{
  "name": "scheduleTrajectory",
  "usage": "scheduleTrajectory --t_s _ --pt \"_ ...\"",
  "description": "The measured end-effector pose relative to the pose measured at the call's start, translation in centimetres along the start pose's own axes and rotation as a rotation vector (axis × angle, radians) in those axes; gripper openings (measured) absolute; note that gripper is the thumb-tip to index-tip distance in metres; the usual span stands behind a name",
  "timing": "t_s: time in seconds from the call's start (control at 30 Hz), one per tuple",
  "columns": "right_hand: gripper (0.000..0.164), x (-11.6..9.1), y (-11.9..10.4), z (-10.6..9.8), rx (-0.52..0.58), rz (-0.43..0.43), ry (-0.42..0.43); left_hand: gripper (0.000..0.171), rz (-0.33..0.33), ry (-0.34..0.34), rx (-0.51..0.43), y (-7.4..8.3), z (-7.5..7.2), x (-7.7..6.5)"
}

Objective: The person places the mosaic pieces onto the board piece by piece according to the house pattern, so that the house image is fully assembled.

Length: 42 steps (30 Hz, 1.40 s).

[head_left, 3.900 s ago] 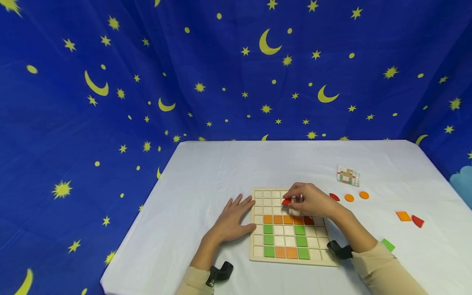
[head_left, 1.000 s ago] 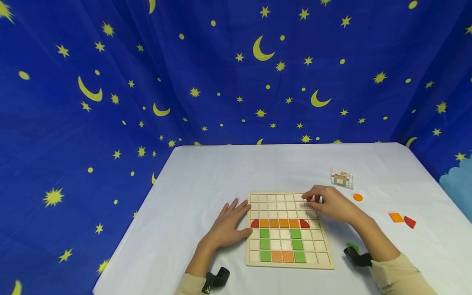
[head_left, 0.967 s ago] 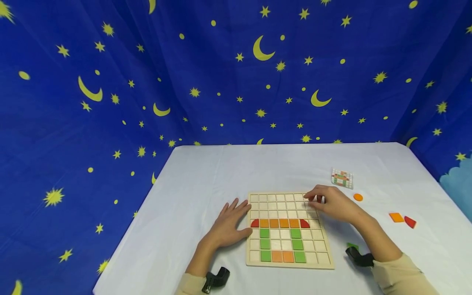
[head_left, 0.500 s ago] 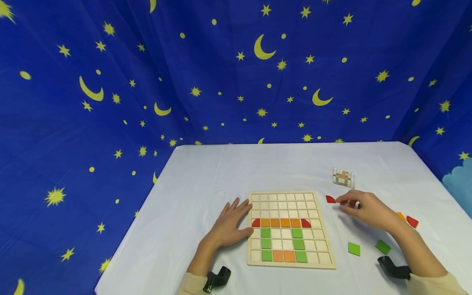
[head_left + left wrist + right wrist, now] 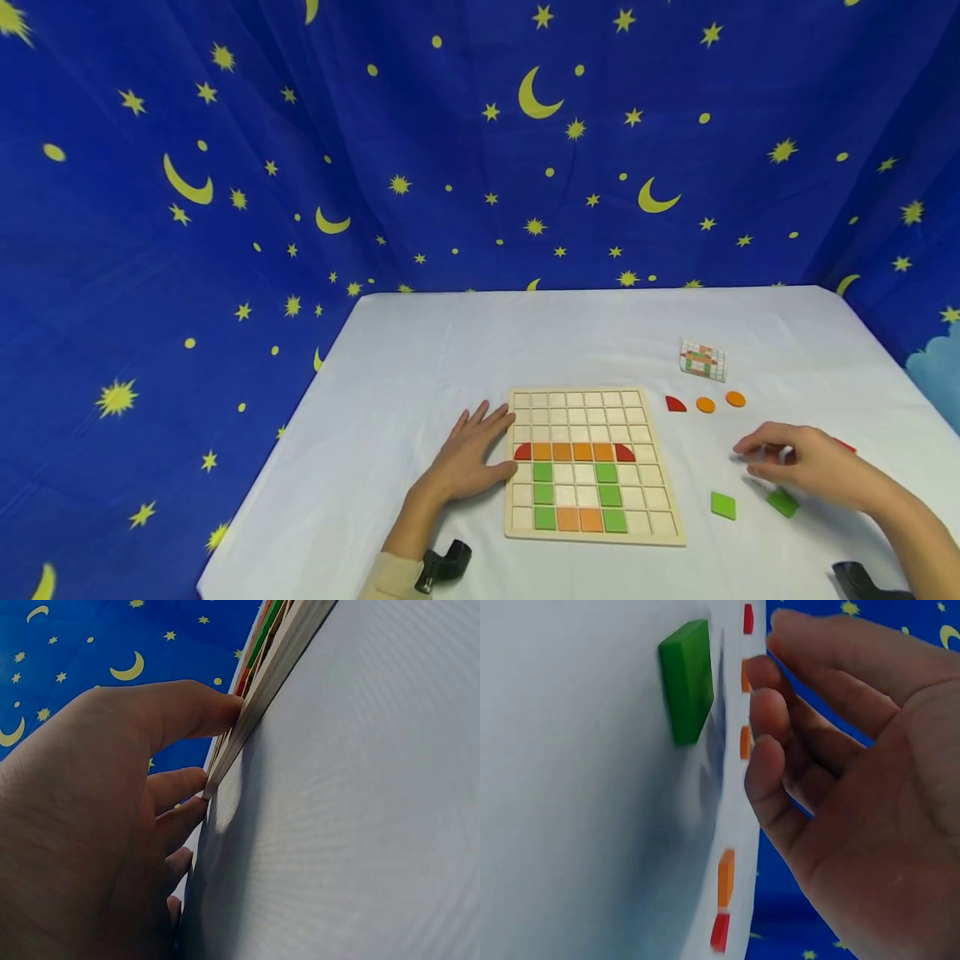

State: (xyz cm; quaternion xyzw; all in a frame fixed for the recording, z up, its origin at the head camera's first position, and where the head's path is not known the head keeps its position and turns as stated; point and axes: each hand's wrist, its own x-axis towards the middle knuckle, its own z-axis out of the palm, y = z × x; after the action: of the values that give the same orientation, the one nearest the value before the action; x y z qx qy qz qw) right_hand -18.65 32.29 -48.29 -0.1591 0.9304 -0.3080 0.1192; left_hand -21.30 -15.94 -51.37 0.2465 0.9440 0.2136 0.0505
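The wooden grid board serves as the landmark. Left of the board, the left hand lies flat on the white tablecloth, fingers straight and spread. The left wrist view shows its fingertips pressed against the board's left edge, apparently to keep the board from sliding. This hand holds nothing.

On the board, flat glossy tiles sit in shallow square cells. An orange row crosses the middle, capped at each end by a red quarter-round piece. Below it stand two green columns, with two paler orange squares between them in the bottom row. The remaining cells are bare pale wood.

Right of the board, near its top corner, lie a red quarter-round tile and two orange discs. Beyond them lies a small pattern card.

Farther right, level with the board's lower half, the right hand hovers above the cloth with fingers loosely curled and narrowly parted. The right wrist view shows no tile between them. Nearest to it are two green square tiles, one partly under the hand. They are thick, smooth-faced and sharp-edged. A red piece shows just behind the hand.
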Motion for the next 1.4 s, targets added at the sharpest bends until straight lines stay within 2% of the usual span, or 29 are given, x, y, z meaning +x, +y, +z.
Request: scheduleTrajectory --t_s 0.17,0.37,0.47,0.57,0.67,0.77,0.9,1.03,1.13,1.27,1.4 --pt "0.022 -1.9 1.1 0.1 0.052 -0.028 -0.053 0.073 0.012 0.002 -0.004 0.0 0.0 0.1" --pt "0.03 -3.8 2.8 0.2 0.074 0.025 -0.122 0.073 0.007 -0.001 -0.006 0.0 -0.1 0.1" --pt "0.033 -4.3 3.5 0.3 0.055 0.007 -0.118 0.073 0.003 -0.002 -0.001 0.0 -0.1 0.2" --pt "0.033 -4.5 3.8 0.5 0.043 -0.058 -0.087 0.073 0.003 -0.003 0.0 -0.1 -0.2 0.2" --pt "0.032 -4.3 3.7 0.7 0.056 -0.1 -0.055 0.073 0.001 -0.002 0.001 -0.2 -0.2 0.2" --pt "0.031 -4.1 3.5 0.7 0.062 -0.075 -0.052 0.073 0.004 0.001 0.005 -0.3 -0.2 0.2" --pt "0.032 -4.0 3.1 0.6 0.043 0.0 -0.069 0.073 0.013 0.003 0.008 -0.4 -0.1 0.3" --pt "0.032 -3.4 2.5 0.8 0.009 0.038 -0.038 0.073 0.013 0.002 0.002 -0.4 -0.1 0.2" --pt "0.032 -2.5 1.8 1.0 0.024 0.048 -0.016 0.073 0.011 0.001 0.002 -0.3 -0.1 0.2" --pt "0.033 -0.9 0.5 1.2 0.059 0.027 -0.005 0.073 0.013 -0.002 0.0 -0.3 0.0 0.1" --pt "0.031 1.0 -0.8 1.3 0.065 -0.043 0.013 0.072 0.015 -0.001 -0.003 -0.2 0.1 0.1"
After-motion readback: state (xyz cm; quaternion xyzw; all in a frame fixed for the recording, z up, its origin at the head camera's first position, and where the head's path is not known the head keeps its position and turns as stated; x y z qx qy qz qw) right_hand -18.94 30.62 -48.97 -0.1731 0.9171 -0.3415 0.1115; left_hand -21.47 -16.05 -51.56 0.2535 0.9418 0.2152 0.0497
